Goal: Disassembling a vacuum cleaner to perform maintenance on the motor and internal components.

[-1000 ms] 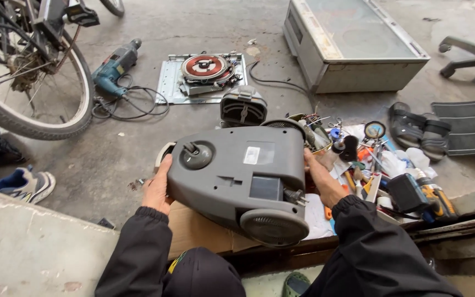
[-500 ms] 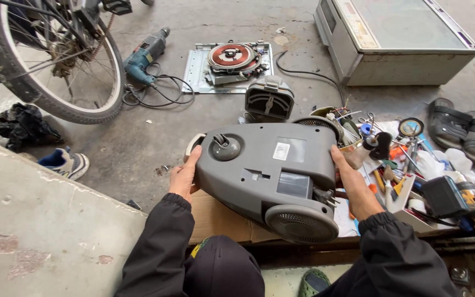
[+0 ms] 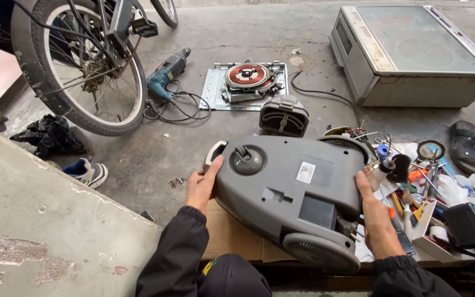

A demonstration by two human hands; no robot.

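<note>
Head view: left hand point(image 3: 202, 184) and right hand point(image 3: 375, 217) gripped opposite ends of upturned grey vacuum point(image 3: 290, 192) over cardboard point(image 3: 229, 239).

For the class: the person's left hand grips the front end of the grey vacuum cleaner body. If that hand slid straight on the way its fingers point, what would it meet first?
Probably the left hand would cross bare concrete floor first, then the drill's black cable; depth is uncertain.

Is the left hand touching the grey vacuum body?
Touching. The head view shows the left hand gripping the front end of the vacuum body, fingers wrapped over its edge.
</note>
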